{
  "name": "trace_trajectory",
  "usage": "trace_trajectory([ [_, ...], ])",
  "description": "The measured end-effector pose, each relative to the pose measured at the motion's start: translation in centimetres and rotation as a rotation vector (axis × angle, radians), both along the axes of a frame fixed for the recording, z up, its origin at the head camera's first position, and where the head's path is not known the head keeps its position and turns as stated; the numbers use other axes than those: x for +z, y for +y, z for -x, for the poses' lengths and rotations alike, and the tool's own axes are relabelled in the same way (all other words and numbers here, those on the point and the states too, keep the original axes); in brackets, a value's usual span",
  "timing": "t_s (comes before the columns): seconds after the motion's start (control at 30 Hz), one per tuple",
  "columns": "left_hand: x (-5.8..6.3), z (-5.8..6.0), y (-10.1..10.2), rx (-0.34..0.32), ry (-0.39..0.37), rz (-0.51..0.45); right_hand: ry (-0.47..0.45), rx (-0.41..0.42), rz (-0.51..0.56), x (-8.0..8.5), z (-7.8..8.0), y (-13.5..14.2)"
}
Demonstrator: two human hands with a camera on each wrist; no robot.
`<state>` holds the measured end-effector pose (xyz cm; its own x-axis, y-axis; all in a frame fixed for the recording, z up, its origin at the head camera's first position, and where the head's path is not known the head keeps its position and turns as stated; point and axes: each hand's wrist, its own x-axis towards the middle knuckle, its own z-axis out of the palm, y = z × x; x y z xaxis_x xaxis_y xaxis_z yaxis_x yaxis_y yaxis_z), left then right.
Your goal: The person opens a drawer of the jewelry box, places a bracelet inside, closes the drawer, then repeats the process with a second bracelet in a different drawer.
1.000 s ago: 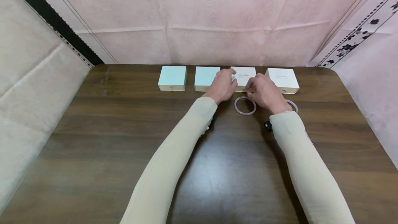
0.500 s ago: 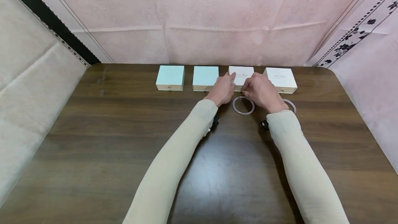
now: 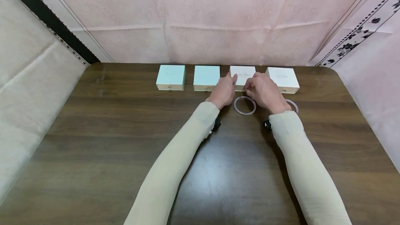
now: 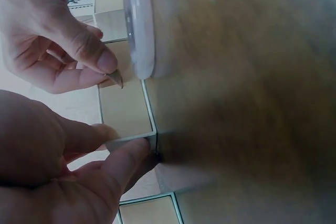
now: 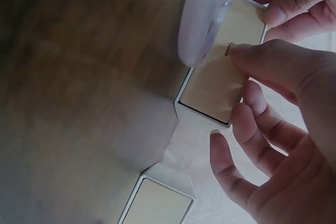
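Note:
A white drawer box (image 3: 243, 72) with faint lettering on its lid lies between both hands. My left hand (image 3: 223, 91) holds its left end, the thumb against the side wall in the left wrist view and another finger near the front's upper edge. At the box's cream front, my right hand (image 3: 265, 92) pinches a small brown pull tab (image 4: 116, 80) between thumb and finger. The drawer front looks level with the sleeve. Just in front lies a pale lilac bangle (image 3: 245, 114); a second bangle (image 3: 294, 103) is partly hidden by the right wrist.
Two mint-green boxes (image 3: 171, 74) stand in a row to the left along the table's back edge. Another white box (image 3: 283, 76) sits to the right. Behind the brown wooden table (image 3: 125, 141) hangs a pink cloth (image 3: 200, 20).
My left index finger has drawn back from the white box's lid, and the left hand has shifted slightly toward me. The right hand stays at the box's front. The bangles lie where they were.

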<state>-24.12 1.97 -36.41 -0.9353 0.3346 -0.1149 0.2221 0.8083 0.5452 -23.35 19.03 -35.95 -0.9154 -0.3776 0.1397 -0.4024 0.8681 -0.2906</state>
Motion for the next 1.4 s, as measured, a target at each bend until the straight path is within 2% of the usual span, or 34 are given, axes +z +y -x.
trace_trajectory([
  [0.23,0.1,0.0,0.4,-0.04,-0.027,0.0,-0.009,-0.01,-0.008,0.0,-0.3,0.6],
  [0.43,0.2,0.2,-0.3,-0.023,-0.017,0.003,-0.005,0.008,0.001,0.0,0.0,0.0],
  [0.63,0.3,0.1,-0.6,-0.049,-0.029,0.02,-0.03,-0.007,-0.005,0.1,-0.2,-0.2],
  [0.97,0.1,0.5,-0.7,-0.089,0.007,0.053,-0.041,0.0,-0.003,0.0,0.0,-0.2],
  [1.4,0.3,0.5,-0.7,-0.071,-0.024,0.048,-0.033,0.014,0.005,0.0,0.3,-0.1],
])
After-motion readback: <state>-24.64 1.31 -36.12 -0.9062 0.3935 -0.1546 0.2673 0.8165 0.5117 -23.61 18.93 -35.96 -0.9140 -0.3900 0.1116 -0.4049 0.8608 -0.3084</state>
